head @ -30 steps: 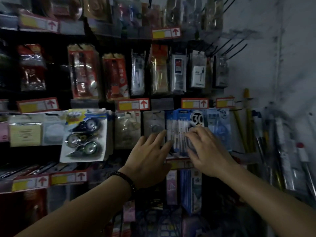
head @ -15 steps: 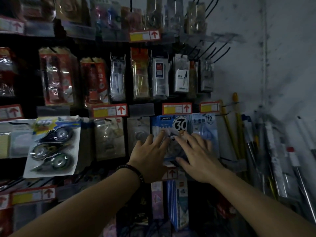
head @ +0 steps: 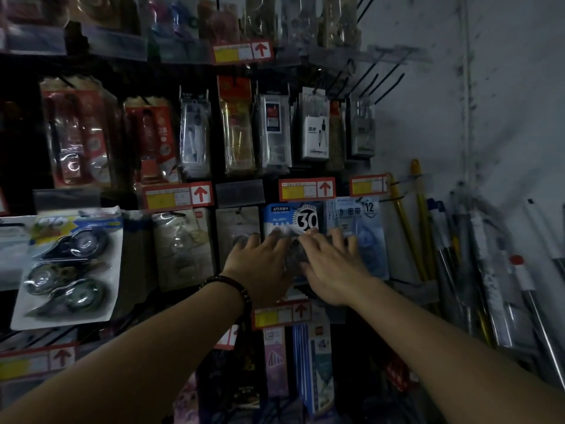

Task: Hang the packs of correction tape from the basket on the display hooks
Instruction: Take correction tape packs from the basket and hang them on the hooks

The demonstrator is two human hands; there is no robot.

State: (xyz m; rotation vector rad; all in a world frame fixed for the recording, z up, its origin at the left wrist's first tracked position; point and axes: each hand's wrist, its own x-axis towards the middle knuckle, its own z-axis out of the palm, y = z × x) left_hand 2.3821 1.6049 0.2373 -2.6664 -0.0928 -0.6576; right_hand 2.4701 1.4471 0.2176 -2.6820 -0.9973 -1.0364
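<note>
My left hand [head: 260, 264] and right hand [head: 333, 267] lie flat, fingers spread and gripping nothing, against the blue pack of correction tape [head: 290, 221] hanging under the price tag [head: 306, 189]. If its hole isn't fully over the hook, letting go could drop it. I can't see the hook.

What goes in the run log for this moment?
step: hanging | left hand: flat on blue 30 pack | right hand: same pack | basket: unseen
</note>
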